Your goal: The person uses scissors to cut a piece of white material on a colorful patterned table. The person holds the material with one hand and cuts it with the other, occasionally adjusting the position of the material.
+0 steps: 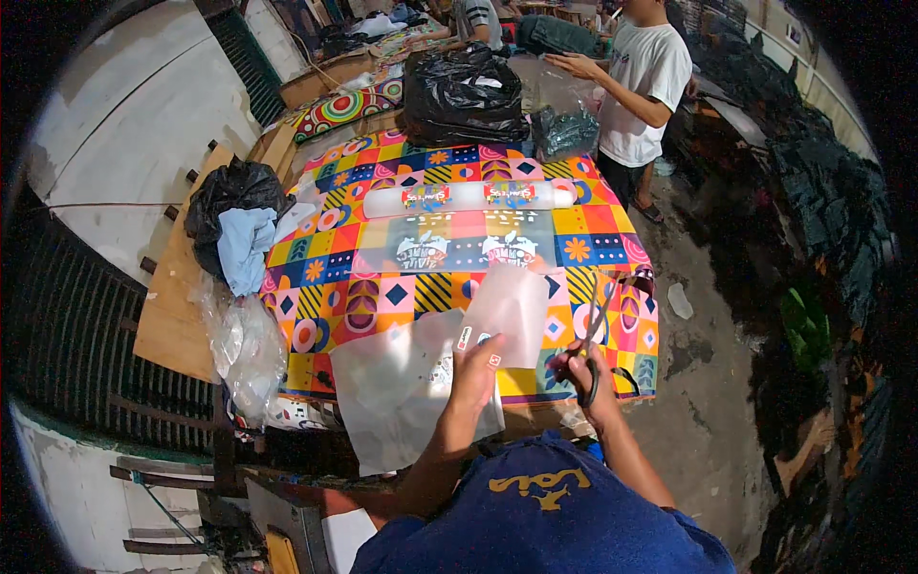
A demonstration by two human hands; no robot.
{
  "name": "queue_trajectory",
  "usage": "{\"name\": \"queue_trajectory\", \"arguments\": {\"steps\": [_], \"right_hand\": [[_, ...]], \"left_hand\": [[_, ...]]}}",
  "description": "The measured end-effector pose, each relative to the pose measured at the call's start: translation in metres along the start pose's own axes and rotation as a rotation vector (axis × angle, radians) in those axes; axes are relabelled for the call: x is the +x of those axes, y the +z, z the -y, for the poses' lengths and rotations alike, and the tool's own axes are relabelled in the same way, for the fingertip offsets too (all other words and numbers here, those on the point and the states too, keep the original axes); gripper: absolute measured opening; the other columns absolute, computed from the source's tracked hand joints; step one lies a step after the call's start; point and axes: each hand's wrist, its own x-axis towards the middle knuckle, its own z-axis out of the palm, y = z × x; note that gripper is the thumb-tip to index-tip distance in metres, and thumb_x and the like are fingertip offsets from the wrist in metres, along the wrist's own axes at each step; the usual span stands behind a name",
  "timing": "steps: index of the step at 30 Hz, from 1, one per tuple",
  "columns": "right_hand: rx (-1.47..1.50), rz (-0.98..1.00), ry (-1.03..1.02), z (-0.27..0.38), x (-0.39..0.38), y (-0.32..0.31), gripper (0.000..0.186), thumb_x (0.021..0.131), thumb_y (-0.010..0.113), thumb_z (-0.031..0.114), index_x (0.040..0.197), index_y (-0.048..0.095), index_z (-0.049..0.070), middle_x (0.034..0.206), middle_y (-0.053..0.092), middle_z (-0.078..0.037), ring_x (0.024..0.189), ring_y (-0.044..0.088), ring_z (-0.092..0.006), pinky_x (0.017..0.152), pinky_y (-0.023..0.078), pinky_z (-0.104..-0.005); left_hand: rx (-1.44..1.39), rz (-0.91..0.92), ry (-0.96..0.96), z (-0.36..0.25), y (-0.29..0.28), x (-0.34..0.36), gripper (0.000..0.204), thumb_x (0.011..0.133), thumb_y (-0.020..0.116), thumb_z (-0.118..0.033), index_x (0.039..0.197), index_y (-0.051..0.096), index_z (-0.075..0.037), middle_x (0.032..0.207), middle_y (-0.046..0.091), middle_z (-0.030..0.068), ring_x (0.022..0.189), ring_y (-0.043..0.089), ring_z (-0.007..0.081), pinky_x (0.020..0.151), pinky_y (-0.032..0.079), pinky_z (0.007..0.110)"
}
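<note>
My left hand (472, 378) grips the lower edge of a pale translucent sheet (514, 311), thumb on top. Small printed labels show around that thumb. In my right hand (595, 385) is a pair of scissors (599, 320), blades pointing away from me and slightly apart. They are to the right of the sheet, not touching it. A larger translucent sheet (368, 383) lies under my left hand and hangs over the table's near edge. Farther off, a roll of clear printed film (469, 197) lies crosswise, its unrolled part (382, 244) spread toward me.
A brightly patterned cloth (335, 316) covers the table. Black plastic bags (464, 96) stand at its far end. Light-blue cloth (245, 251) and clear plastic (251, 349) lie at the left. A person in a white shirt (650, 91) handles a clear bag (566, 115) at the far right.
</note>
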Motion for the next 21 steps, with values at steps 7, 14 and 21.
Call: {"name": "queue_trajectory", "arguments": {"steps": [7,14,21], "right_hand": [[-0.164,0.406,0.19,-0.034,-0.017,-0.004,0.035,0.09,0.057,0.027,0.112,0.044,0.005,0.098,0.057,-0.009,0.094,0.056,-0.018,0.085,0.043,-0.0313],[-0.194,0.605,0.154,-0.023,-0.023,0.015,0.037,0.088,0.06,0.029,0.112,0.044,0.005,0.095,0.053,-0.004,0.095,0.053,-0.0131,0.083,0.041,-0.0274],[-0.245,0.54,0.133,-0.017,-0.019,0.021,0.036,0.086,0.063,0.029,0.107,0.047,0.005,0.087,0.049,-0.002,0.081,0.048,-0.0101,0.074,0.041,-0.0246]], "left_hand": [[-0.134,-0.146,0.005,0.019,-0.013,0.008,0.026,0.086,0.056,-0.006,0.112,0.054,-0.005,0.104,0.06,0.0069,0.095,0.06,0.0189,0.083,0.049,0.033],[-0.127,-0.26,0.13,0.018,0.005,0.004,0.031,0.083,0.06,0.003,0.113,0.052,-0.002,0.106,0.059,0.0069,0.097,0.058,0.0156,0.086,0.047,0.029],[0.027,-0.353,0.151,0.031,0.019,-0.007,0.023,0.083,0.065,-0.006,0.103,0.057,-0.002,0.091,0.06,0.0038,0.079,0.057,0.0118,0.067,0.046,0.026]]}}
